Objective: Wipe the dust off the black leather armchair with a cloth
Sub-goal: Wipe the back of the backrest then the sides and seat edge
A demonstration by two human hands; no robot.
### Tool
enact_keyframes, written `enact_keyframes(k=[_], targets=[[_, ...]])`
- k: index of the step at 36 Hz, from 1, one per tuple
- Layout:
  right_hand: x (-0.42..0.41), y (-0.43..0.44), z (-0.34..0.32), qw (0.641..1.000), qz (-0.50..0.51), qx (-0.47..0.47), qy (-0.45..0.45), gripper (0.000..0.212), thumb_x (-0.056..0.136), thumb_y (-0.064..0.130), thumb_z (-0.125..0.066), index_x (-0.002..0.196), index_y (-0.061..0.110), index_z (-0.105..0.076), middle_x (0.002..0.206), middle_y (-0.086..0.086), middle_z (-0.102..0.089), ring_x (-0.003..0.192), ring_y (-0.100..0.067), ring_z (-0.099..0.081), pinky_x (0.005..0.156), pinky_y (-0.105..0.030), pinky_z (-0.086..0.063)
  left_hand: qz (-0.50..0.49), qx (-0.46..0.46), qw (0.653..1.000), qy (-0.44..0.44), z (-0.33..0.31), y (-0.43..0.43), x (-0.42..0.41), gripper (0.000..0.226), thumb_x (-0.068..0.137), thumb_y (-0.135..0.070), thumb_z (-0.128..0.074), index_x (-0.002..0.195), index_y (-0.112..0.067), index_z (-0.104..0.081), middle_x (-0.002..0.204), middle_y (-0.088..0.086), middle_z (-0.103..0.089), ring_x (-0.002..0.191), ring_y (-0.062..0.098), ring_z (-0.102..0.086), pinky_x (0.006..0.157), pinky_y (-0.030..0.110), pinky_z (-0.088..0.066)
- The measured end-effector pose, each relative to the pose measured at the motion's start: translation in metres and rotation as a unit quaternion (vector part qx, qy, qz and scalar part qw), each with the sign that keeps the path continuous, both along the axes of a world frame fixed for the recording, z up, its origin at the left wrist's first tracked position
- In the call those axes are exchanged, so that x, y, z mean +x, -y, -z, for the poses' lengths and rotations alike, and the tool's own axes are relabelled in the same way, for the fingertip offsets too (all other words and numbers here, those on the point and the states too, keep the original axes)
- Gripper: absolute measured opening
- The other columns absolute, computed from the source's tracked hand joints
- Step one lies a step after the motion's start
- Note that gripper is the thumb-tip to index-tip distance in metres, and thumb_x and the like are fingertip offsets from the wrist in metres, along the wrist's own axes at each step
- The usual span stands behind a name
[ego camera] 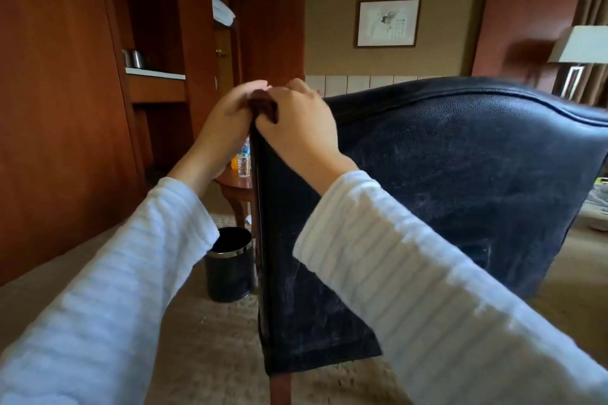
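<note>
The black leather armchair (460, 174) stands with its dusty, scuffed back toward me, on a wooden leg (280, 386). Both of my hands sit at its top left corner. My left hand (230, 118) curls over the corner from the left, and my right hand (299, 122) grips it from the right. Between the fingers shows a dark reddish-brown piece (263, 105). I cannot tell whether it is a folded cloth or the chair's wooden frame. No other cloth is in view.
A black waste bin (230, 265) stands on the carpet just left of the chair. Behind it is a small round wooden table (235, 182) with bottles (244, 163). Wooden cabinets line the left wall. A lamp (579, 46) stands far right.
</note>
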State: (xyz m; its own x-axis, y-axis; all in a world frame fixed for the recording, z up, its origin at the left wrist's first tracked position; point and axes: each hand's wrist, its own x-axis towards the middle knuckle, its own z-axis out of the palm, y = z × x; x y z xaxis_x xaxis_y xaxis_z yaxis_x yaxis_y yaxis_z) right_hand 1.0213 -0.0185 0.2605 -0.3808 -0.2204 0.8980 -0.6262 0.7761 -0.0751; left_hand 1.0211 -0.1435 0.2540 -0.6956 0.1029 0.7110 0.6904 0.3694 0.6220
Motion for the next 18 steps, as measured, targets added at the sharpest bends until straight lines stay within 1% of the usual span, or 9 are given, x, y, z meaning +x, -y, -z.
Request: enact_keyframes(k=[1, 3, 5, 7, 9, 11, 13, 16, 18], targets=[[0.002, 0.000, 0.000, 1.000, -0.025, 0.009, 0.005, 0.028, 0.090, 0.028, -0.056, 0.115, 0.018, -0.065, 0.102, 0.000, -0.056, 0.090, -0.017, -0.055, 0.067, -0.022, -0.040, 0.007, 0.010, 1.000, 0.003, 0.000, 0.003, 0.001, 0.029, 0.099, -0.024, -0.041, 0.114, -0.008, -0.060, 0.112, 0.002, -0.063, 0.105, 0.010, -0.057, 0.094, 0.026, -0.041], [0.004, -0.010, -0.003, 0.997, -0.071, 0.009, 0.017, 0.029, 0.091, 0.025, -0.057, 0.119, 0.019, -0.065, 0.103, 0.001, -0.058, 0.087, -0.013, -0.055, 0.065, -0.016, -0.037, 0.010, 0.002, 1.000, 0.006, 0.002, 0.005, 0.003, 0.023, 0.098, -0.025, -0.044, 0.102, -0.017, -0.065, 0.097, -0.009, -0.063, 0.093, 0.004, -0.056, 0.084, 0.021, -0.042], [0.000, -0.032, -0.004, 0.998, -0.054, -0.019, -0.017, 0.032, 0.091, 0.023, -0.056, 0.122, 0.018, -0.063, 0.107, -0.002, -0.061, 0.089, -0.016, -0.056, 0.068, -0.019, -0.040, -0.014, -0.005, 1.000, 0.014, 0.005, 0.007, 0.004, 0.021, 0.098, -0.026, -0.050, 0.115, -0.024, -0.061, 0.113, -0.010, -0.061, 0.107, 0.004, -0.054, 0.085, 0.011, -0.041], [-0.010, -0.057, -0.001, 0.996, 0.006, -0.064, -0.067, 0.035, 0.089, 0.024, -0.056, 0.122, 0.016, -0.063, 0.106, -0.007, -0.062, 0.093, -0.025, -0.056, 0.077, -0.032, -0.046, -0.052, -0.053, 0.997, 0.002, 0.008, 0.009, 0.004, 0.036, 0.095, -0.022, -0.055, 0.131, -0.016, -0.053, 0.127, -0.005, -0.054, 0.118, 0.005, -0.048, 0.084, 0.001, -0.037], [-0.016, -0.070, 0.005, 0.994, 0.054, -0.054, -0.080, 0.038, 0.087, 0.026, -0.053, 0.121, 0.015, -0.064, 0.104, -0.010, -0.063, 0.095, -0.031, -0.054, 0.081, -0.040, -0.046, -0.080, -0.099, 0.992, -0.016, 0.012, 0.009, 0.003, 0.043, 0.094, -0.023, -0.058, 0.136, -0.016, -0.049, 0.131, -0.007, -0.051, 0.122, 0.002, -0.043, 0.088, 0.000, -0.033], [-0.018, -0.067, 0.013, 0.994, 0.051, -0.006, -0.092, 0.038, 0.085, 0.028, -0.049, 0.116, 0.012, -0.066, 0.098, -0.010, -0.063, 0.090, -0.032, -0.055, 0.076, -0.040, -0.047, -0.087, -0.105, 0.990, -0.033, 0.016, 0.009, 0.002, 0.046, 0.094, -0.026, -0.057, 0.139, -0.018, -0.047, 0.136, -0.011, -0.046, 0.125, -0.002, -0.037, 0.092, -0.002, -0.026], [-0.017, -0.058, 0.018, 0.993, 0.040, 0.022, -0.113, 0.036, 0.083, 0.027, -0.050, 0.109, 0.010, -0.068, 0.091, -0.009, -0.061, 0.081, -0.030, -0.055, 0.069, -0.037, -0.046, -0.074, -0.087, 0.993, -0.034, 0.019, 0.009, 0.001, 0.047, 0.095, -0.029, -0.055, 0.139, -0.018, -0.047, 0.135, -0.015, -0.043, 0.125, -0.005, -0.036, 0.090, -0.006, -0.025], [-0.019, -0.050, 0.025, 0.986, 0.044, 0.030, -0.157, 0.027, 0.081, 0.020, -0.059, 0.102, 0.008, -0.069, 0.087, -0.009, -0.060, 0.074, -0.029, -0.055, 0.063, -0.035, -0.046, -0.048, -0.067, 0.996, -0.026, 0.023, 0.011, 0.001, 0.045, 0.097, -0.031, -0.049, 0.140, -0.019, -0.045, 0.138, -0.013, -0.043, 0.125, -0.007, -0.036, 0.091, -0.006, -0.027], [-0.017, -0.046, 0.032, 0.982, 0.040, 0.032, -0.183, 0.027, 0.081, 0.019, -0.056, 0.102, 0.006, -0.068, 0.088, -0.011, -0.061, 0.073, -0.030, -0.056, 0.062, -0.037, -0.048, -0.041, -0.069, 0.996, -0.027, 0.022, 0.012, 0.001, 0.044, 0.098, -0.030, -0.047, 0.140, -0.019, -0.045, 0.139, -0.013, -0.043, 0.125, -0.007, -0.036, 0.090, -0.006, -0.026]])
